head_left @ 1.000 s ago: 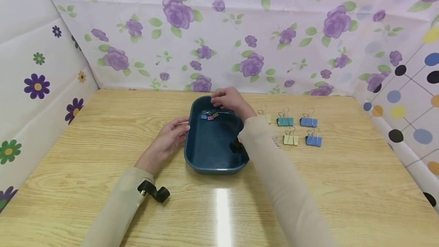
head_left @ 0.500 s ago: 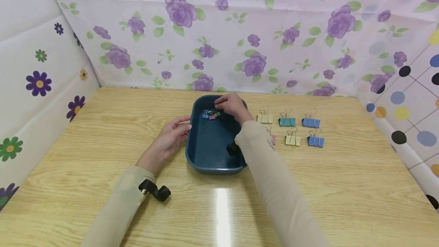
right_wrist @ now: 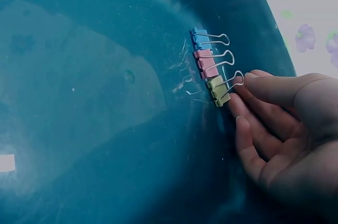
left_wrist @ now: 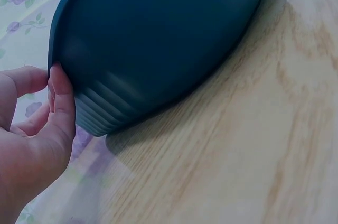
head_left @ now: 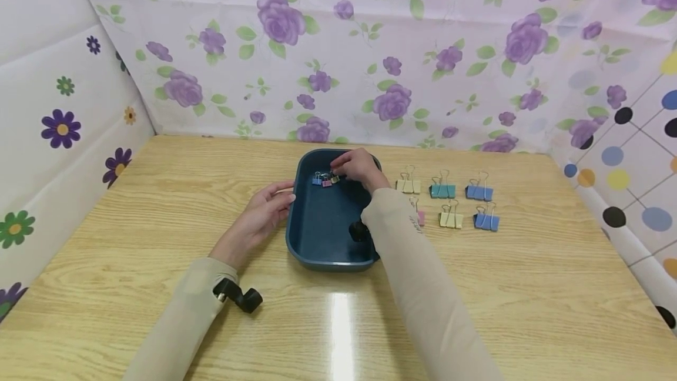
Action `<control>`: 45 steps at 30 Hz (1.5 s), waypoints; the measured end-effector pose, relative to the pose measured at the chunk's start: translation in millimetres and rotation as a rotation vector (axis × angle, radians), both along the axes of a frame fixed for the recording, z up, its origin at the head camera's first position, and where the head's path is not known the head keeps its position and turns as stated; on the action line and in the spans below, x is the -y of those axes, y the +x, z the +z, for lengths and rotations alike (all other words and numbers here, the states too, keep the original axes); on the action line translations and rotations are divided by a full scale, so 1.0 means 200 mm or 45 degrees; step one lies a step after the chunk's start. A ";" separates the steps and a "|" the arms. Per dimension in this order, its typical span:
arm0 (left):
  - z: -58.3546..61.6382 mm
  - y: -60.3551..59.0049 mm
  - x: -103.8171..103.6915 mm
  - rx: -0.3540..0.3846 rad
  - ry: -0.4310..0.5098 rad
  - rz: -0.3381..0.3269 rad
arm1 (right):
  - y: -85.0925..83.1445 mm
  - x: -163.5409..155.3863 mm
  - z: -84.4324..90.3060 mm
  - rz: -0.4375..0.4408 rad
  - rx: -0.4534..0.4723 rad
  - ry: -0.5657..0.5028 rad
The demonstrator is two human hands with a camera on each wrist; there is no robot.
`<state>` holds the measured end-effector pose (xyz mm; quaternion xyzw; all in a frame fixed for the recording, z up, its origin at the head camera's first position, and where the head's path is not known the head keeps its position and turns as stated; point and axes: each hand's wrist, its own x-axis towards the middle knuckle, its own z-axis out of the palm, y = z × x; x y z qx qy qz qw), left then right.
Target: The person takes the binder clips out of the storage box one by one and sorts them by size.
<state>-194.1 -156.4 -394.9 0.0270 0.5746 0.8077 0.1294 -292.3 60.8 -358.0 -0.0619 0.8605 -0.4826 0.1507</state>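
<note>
A dark teal tray [head_left: 322, 234] sits on the table. Inside, near its far end, a small blue binder clip [right_wrist: 200, 39], a pink one [right_wrist: 205, 63] and a yellow one [right_wrist: 219, 92] stand side by side in a row. My right hand [head_left: 359, 167] reaches into the tray and pinches the yellow clip, the thumb at its wire handle and a fingertip against its body. My left hand [head_left: 264, 207] rests thumb and fingertips against the tray's left side near the rim, as the left wrist view shows close up [left_wrist: 39, 134].
Right of the tray are larger binder clips in two rows: cream [head_left: 408, 186], teal [head_left: 442, 191] and blue [head_left: 479, 192] behind; pink [head_left: 420, 219], cream [head_left: 451, 220] and blue [head_left: 486, 221] in front. The right sleeve [head_left: 402, 234] partly covers the pink one. Flowered cloth [head_left: 222, 63] walls the back.
My right hand has lowered from over the tray's far right rim to the small yellow clip inside. The left hand has stayed at the tray's side.
</note>
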 end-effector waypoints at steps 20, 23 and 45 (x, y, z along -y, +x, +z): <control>0.00 0.01 0.01 0.004 -0.009 -0.005 | -0.01 0.01 -0.03 0.043 0.010 0.084; 0.00 0.01 0.01 0.008 0.003 0.002 | -0.01 0.00 -0.03 0.042 -0.005 0.085; -0.01 0.00 0.00 -0.018 0.051 0.001 | 0.03 0.06 0.32 0.183 -0.172 -0.079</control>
